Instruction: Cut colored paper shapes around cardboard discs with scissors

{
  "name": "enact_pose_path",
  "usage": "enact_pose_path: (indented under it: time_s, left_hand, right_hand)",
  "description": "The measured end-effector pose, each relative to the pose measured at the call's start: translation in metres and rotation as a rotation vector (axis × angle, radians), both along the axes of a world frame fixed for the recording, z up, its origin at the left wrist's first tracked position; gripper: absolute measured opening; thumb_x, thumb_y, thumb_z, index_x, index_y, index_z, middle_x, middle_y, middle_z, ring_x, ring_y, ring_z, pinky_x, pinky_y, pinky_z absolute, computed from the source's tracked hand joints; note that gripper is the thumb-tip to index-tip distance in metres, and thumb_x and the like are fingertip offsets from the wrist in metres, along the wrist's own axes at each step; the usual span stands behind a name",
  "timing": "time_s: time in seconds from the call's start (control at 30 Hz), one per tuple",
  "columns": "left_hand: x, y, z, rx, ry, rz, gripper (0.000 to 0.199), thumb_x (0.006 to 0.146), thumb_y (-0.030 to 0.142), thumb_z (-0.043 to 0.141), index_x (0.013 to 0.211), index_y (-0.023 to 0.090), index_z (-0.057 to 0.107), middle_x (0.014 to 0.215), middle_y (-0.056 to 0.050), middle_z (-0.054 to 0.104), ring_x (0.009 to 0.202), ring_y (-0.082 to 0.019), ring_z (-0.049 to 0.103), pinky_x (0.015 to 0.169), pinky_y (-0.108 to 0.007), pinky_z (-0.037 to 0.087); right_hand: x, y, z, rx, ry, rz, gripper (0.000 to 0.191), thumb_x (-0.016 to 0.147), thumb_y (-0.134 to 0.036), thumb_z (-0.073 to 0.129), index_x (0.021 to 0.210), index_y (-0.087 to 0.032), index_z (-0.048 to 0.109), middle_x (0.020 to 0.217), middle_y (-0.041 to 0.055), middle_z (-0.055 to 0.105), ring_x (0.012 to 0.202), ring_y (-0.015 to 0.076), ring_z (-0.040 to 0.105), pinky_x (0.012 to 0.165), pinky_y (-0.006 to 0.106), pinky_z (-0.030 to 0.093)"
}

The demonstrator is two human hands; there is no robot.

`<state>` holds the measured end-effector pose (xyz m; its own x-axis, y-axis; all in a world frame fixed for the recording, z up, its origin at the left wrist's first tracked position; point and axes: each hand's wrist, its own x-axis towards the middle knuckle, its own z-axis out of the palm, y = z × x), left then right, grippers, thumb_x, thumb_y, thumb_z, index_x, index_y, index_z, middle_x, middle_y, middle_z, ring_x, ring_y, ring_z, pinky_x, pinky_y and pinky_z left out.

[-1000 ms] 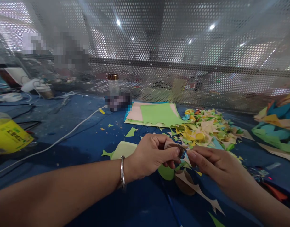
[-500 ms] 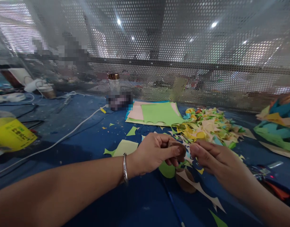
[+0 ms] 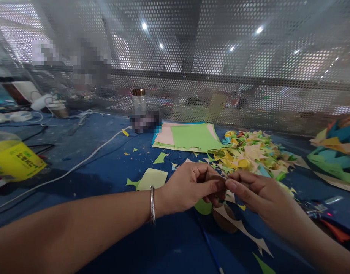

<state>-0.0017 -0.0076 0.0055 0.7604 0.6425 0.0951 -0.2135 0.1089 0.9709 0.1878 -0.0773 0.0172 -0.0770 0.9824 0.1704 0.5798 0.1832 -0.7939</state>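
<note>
Left fingers (image 3: 213, 187) clenched, pinching a brown piece (image 3: 214, 177). Right fingers (image 3: 233, 186) close at its right side; whether they grip it, I cannot tell. Yellow label (image 3: 19, 161) on the bottle at left: dark characters, too blurred to read. Brown piece: thin, rounded edge, partly hidden by my thumb. Held over the blue table (image 3: 112, 228), well short of the far edge, nearer me than the scrap pile (image 3: 254, 150).
</note>
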Motion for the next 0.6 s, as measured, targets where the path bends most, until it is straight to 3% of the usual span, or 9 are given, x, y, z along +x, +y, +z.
enact_pose_path:
  time_s: [0.13, 0.3, 0.43, 0.6]
  left_hand:
    - [0.0, 0.001, 0.001, -0.039, 0.013, -0.002, 0.041, 0.07, 0.048, 0.09, 0.074, 0.015, 0.065, 0.065, 0.003, 0.068, 0.055, -0.007, 0.063, 0.056, -0.02, 0.049]
    - [0.0, -0.002, 0.004, -0.132, -0.003, 0.037, 0.04, 0.068, 0.046, 0.091, 0.066, 0.014, 0.066, 0.067, 0.001, 0.07, 0.058, -0.006, 0.062, 0.058, -0.019, 0.047]
    - [0.001, -0.009, 0.005, -0.256, -0.028, 0.086, 0.029, 0.069, 0.037, 0.091, 0.074, 0.015, 0.074, 0.071, 0.0, 0.072, 0.067, -0.009, 0.066, 0.063, -0.02, 0.049]
    - [0.002, -0.009, 0.004, -0.159, 0.011, 0.156, 0.016, 0.08, 0.029, 0.082, 0.077, 0.015, 0.076, 0.07, -0.001, 0.071, 0.067, -0.009, 0.066, 0.065, -0.02, 0.05]
  right_hand:
    - [-0.002, -0.003, -0.002, -0.01, 0.1, 0.004, 0.044, 0.086, -0.065, 0.066, 0.078, -0.022, 0.069, 0.073, 0.0052, 0.071, 0.066, 0.0194, 0.066, 0.058, 0.028, 0.054]
    - [-0.002, -0.005, 0.0, 0.019, 0.115, -0.033, 0.035, 0.087, -0.057, 0.068, 0.08, -0.023, 0.071, 0.072, 0.0047, 0.072, 0.066, 0.0202, 0.068, 0.057, 0.027, 0.055]
    - [0.0, -0.004, -0.001, 0.066, 0.113, -0.098, 0.032, 0.084, -0.054, 0.071, 0.08, -0.023, 0.07, 0.074, 0.0055, 0.074, 0.071, 0.0228, 0.071, 0.059, 0.027, 0.057]
    - [0.007, -0.002, -0.008, 0.081, 0.035, -0.1, 0.035, 0.091, -0.056, 0.065, 0.083, -0.022, 0.071, 0.078, 0.005, 0.074, 0.074, 0.022, 0.072, 0.063, 0.027, 0.057]
